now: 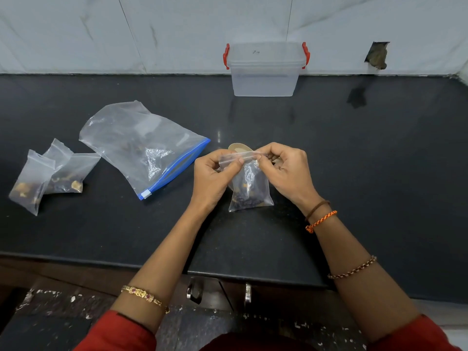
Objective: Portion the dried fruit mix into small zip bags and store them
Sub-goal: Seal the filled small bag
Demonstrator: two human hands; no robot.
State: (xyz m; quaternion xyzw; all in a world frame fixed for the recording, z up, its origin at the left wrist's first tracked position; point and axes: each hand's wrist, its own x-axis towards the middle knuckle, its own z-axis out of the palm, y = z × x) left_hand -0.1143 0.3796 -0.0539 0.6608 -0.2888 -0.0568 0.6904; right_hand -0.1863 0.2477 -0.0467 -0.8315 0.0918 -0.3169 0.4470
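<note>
Nearest the camera, two forearms in red sleeves reach over the front edge of a dark, polished stone counter (pixel 354 153). Between them hangs a small clear plastic zip bag (pixel 249 188) with a dark handful of dried fruit settled in its bottom, its lower edge touching or just above the counter. The left hand (pixel 215 173) pinches the left part of the bag's zip strip between thumb and fingers; the right hand (pixel 283 168) pinches the right part, fingers curled over the seal.

The bag looks light, thin and floppy, and its film is probably slippery, so the stiffer zip strip at the top is the sensible place to hold it, with the weight of the fruit keeping it hanging straight. Squeezing lower down would likely crush the contents.

Just behind the hands a pale spoon (pixel 239 148) peeks out. Farther left lies a large clear bag with a blue zip edge (pixel 141 148), nearly empty, and beyond it two filled small bags (pixel 48 176) overlapping each other. At the back, against a pale marble-patterned wall (pixel 101 29), stands a translucent lidded plastic box with red clips (pixel 264 72).
</note>
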